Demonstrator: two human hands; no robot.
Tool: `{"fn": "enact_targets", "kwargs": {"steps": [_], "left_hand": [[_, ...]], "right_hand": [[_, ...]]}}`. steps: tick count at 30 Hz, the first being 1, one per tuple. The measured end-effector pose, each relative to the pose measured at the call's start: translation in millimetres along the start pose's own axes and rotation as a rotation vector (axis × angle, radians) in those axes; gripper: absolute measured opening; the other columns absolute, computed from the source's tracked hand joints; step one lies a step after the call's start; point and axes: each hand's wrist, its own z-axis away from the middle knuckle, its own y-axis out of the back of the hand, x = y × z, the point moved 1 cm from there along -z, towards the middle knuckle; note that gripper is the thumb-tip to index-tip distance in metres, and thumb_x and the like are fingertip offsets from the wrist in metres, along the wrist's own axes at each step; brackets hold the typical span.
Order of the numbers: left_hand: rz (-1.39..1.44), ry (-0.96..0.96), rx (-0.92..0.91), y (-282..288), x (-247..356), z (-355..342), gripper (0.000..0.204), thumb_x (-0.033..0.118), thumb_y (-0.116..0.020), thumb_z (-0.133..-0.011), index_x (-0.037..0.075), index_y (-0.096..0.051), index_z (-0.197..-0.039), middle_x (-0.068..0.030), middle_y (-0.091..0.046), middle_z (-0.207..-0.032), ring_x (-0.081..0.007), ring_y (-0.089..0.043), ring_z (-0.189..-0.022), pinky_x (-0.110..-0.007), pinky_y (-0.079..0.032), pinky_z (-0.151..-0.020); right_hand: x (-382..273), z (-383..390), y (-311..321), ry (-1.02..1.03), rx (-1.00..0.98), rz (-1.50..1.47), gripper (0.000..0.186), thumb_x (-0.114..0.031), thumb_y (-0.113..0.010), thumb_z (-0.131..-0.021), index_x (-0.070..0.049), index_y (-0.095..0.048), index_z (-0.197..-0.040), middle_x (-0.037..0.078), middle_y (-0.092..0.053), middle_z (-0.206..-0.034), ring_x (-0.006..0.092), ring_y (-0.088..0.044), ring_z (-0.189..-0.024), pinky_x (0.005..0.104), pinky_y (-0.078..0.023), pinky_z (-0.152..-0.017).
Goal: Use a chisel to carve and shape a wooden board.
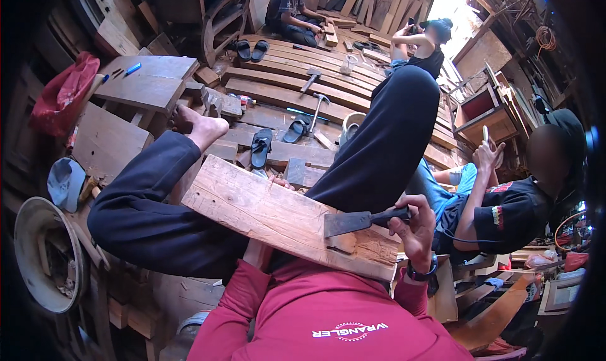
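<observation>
While right hand [413,225] grips chisel [360,221], left hand [278,183] steadies plank [265,212], cluttered timber workshop floor [284,96].

Person's got a red long-sleeved top [328,317] with white lettering, plus dark navy trousers [158,216]. Bare feet [199,128]. Dark band watch [421,274] on the right wrist.

A red plastic bag [63,96] hangs bulging at the far left, beside stacked boards; a white printed logo [350,330], a curved strip of lettering over a small round emblem, sits on the red shirt at the near bottom centre, seen upside down; a person on the right holds up a small pale phone [485,134], its screen turned away; another person far back, right of centre, holds a dark phone [411,25] up, the screen too small to make out.
</observation>
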Motion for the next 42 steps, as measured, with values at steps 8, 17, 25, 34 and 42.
{"fn": "enact_targets", "kwargs": {"steps": [8, 17, 25, 34, 42], "left_hand": [[-0.043, 0.012, 0.005, 7, 5, -1, 0.04, 0.035, -0.037, -0.108, 0.01, -0.06, -0.086, -0.0079, -0.062, -0.09, -0.0247, -0.057, -0.088, -0.046, -0.047, -0.089], [-0.03, -0.018, -0.064, -3, -3, 2, 0.041, 0.037, -0.035, -0.109, 0.011, -0.06, -0.089, -0.008, -0.062, -0.094, -0.0255, -0.058, -0.094, -0.047, -0.046, -0.092], [-0.02, -0.031, -0.108, 20, 4, 0, 0.042, 0.036, -0.033, -0.109, 0.01, -0.063, -0.094, -0.0094, -0.064, -0.098, -0.0257, -0.058, -0.094, -0.047, -0.046, -0.093], [-0.042, -0.019, -0.125, 4, 1, -1, 0.045, 0.036, -0.029, -0.11, 0.011, -0.063, -0.094, -0.0099, -0.065, -0.098, -0.0256, -0.058, -0.093, -0.046, -0.045, -0.093], [0.083, 0.05, -0.197, 4, 9, 0, 0.046, 0.038, -0.037, -0.109, 0.004, -0.063, -0.091, -0.011, -0.06, -0.096, -0.0279, -0.055, -0.096, -0.05, -0.047, -0.093]], "right_hand": [[-13, 3, 17, 0.018, 0.165, -0.058, 0.03, -0.015, -0.063, -0.1, 0.0, -0.051, -0.124, 0.007, -0.063, -0.081, 0.0102, -0.061, -0.067, 0.0221, -0.048, -0.06], [8, 16, -10, -0.016, 0.132, -0.047, 0.033, -0.009, -0.058, -0.102, -0.002, -0.045, -0.131, 0.012, -0.066, -0.087, 0.0129, -0.064, -0.069, 0.0243, -0.053, -0.062], [15, 14, -13, -0.025, 0.195, -0.193, 0.026, -0.006, -0.056, -0.102, -0.003, -0.041, -0.123, 0.014, -0.067, -0.087, 0.0143, -0.065, -0.067, 0.025, -0.053, -0.058], [24, 15, 7, 0.048, 0.122, -0.028, 0.013, -0.007, -0.059, -0.099, 0.005, -0.06, -0.095, 0.012, -0.068, -0.077, 0.0152, -0.066, -0.061, 0.0262, -0.055, -0.055], [22, 5, 27, -0.019, -0.052, 0.2, 0.023, -0.018, -0.07, -0.091, 0.002, -0.073, -0.079, 0.005, -0.065, -0.061, 0.01, -0.056, -0.051, 0.0257, -0.038, -0.048]]}}
